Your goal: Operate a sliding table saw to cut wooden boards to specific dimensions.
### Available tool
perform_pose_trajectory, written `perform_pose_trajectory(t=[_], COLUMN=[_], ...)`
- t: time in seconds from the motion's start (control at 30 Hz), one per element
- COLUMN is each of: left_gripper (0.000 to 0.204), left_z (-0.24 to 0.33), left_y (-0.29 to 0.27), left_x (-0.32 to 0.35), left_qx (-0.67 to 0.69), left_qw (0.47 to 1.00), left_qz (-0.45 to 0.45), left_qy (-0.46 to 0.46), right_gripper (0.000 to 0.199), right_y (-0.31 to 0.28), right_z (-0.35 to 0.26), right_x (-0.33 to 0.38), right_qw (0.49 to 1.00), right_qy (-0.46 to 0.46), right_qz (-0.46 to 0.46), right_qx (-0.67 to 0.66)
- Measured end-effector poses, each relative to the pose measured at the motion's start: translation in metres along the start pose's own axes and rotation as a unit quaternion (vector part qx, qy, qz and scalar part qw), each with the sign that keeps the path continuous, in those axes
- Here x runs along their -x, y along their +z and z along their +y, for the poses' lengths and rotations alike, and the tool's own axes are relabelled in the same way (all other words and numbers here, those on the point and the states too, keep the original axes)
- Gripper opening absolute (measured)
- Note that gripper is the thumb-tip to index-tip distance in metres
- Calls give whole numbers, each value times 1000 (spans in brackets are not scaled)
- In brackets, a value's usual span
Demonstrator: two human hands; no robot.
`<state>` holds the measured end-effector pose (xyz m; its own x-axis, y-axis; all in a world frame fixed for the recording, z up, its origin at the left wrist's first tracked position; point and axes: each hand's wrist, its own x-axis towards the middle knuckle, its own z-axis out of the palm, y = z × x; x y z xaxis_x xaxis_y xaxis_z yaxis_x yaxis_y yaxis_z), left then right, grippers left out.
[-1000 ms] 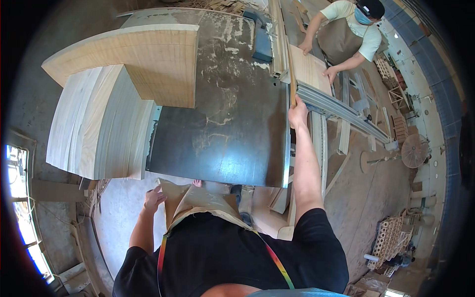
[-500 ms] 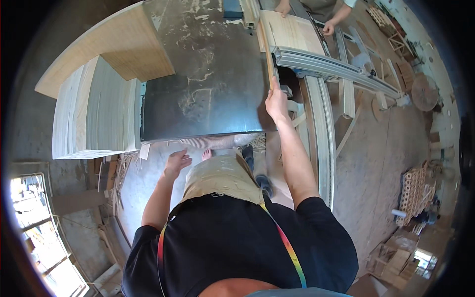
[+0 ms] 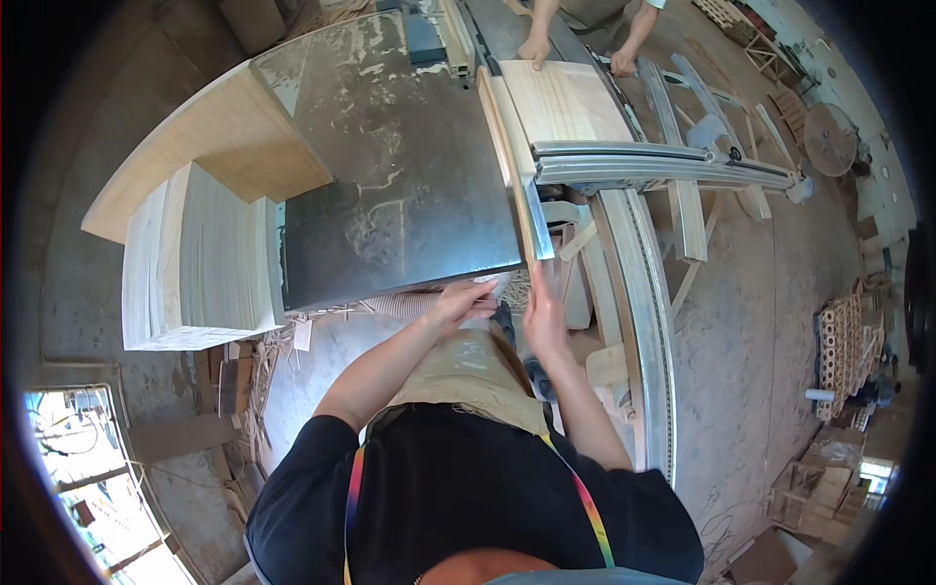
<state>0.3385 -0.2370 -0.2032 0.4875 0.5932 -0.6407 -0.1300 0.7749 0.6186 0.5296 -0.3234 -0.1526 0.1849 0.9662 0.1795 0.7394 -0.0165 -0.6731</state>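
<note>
A long thin wooden strip (image 3: 509, 175) lies along the right edge of the dark saw table (image 3: 390, 229), its near end at the front corner. My right hand (image 3: 546, 317) is closed round that near end. Just left of it, in front of the table's front edge, my left hand (image 3: 463, 304) holds nothing; its fingers are loosely bent, apart and pointing right. Beyond the strip lies a pale wooden board (image 3: 570, 102) against a metal fence bar (image 3: 634, 161). A co-worker's hand (image 3: 532, 51) rests at that board's far edge, the other hand (image 3: 622, 63) near its far right corner.
A tall stack of thin boards (image 3: 219, 263) stands at the table's left, with a broad curved-looking panel (image 3: 210, 146) leaning over it. Sliding rails (image 3: 639, 322) run along my right side. A ribbed hose (image 3: 400, 305) passes under the table's front, near wood scraps (image 3: 258, 380).
My right hand has come back toward me along the table's edge, with the strip drawn nearer. My left hand has moved right, close to it. The co-worker's hands and board have shifted in view.
</note>
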Motion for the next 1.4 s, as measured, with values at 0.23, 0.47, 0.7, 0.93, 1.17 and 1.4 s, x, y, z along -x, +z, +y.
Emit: perform_pose_trajectory(t=[0.23, 0.47, 0.7, 0.93, 1.17, 1.4], left_gripper=[85, 83, 64, 51, 41, 42], left_z=[-6, -19, 4, 7, -5, 6], left_y=[72, 112, 76, -25, -137, -224], left_x=[-46, -33, 30, 147, 271, 321], left_qx=[179, 193, 68, 40, 66, 146], left_qw=[978, 979, 994, 984, 957, 919], left_qz=[-108, -64, 43, 120, 189, 230], left_qy=[-23, 7, 74, 123, 210, 285], right_gripper=[53, 43, 45, 48, 52, 53], right_y=[-56, -96, -104, -52, 27, 73], right_z=[-1, 6, 30, 23, -27, -61], right_x=[146, 184, 90, 26, 19, 7], right_qw=[996, 990, 989, 950, 784, 758], right_qy=[49, 90, -4, 87, 272, 288], right_qz=[15, 33, 55, -58, -180, -205], right_qx=[-79, -105, -141, -295, -528, -548])
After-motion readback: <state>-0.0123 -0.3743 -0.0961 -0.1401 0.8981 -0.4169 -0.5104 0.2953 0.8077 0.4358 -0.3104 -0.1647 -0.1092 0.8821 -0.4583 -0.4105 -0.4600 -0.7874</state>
